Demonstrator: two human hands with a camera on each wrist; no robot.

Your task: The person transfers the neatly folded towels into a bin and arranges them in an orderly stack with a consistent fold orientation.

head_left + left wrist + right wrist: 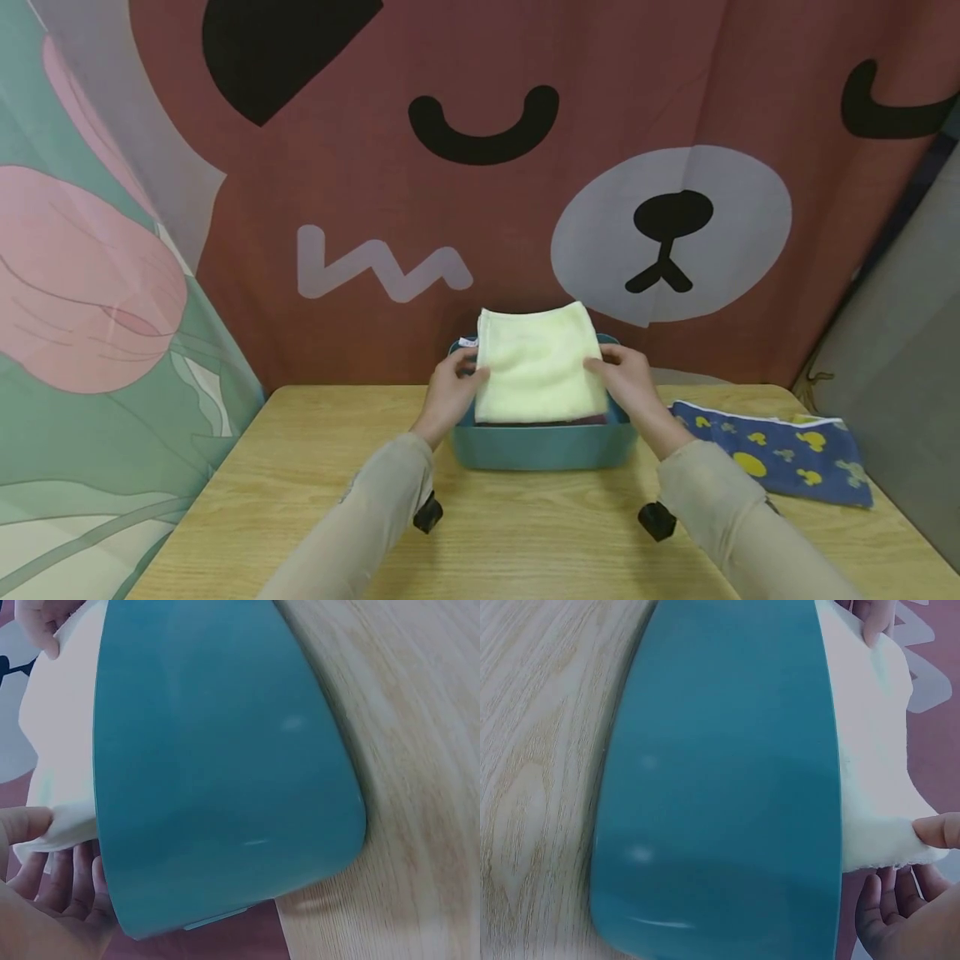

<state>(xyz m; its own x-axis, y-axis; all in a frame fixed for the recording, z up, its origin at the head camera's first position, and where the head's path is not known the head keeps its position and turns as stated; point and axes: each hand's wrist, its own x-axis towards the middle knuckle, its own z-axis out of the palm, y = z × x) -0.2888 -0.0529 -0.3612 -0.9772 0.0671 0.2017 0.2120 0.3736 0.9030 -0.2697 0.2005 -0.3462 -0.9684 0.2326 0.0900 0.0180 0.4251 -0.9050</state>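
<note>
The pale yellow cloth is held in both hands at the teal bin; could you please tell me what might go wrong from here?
The pale yellow cloth is pinched only at its sides, by the left hand and the right hand, so it could fold or drop crookedly if one lets go first. Its lower edge is near the front of the teal bin and might snag. The right sleeve looks close to the blue patterned cloth and could brush it.

Pale-yellow towel point(536, 367) hid much of teal bin point(543, 448) interior, white tag point(468, 342) at left was too small to read.
</note>
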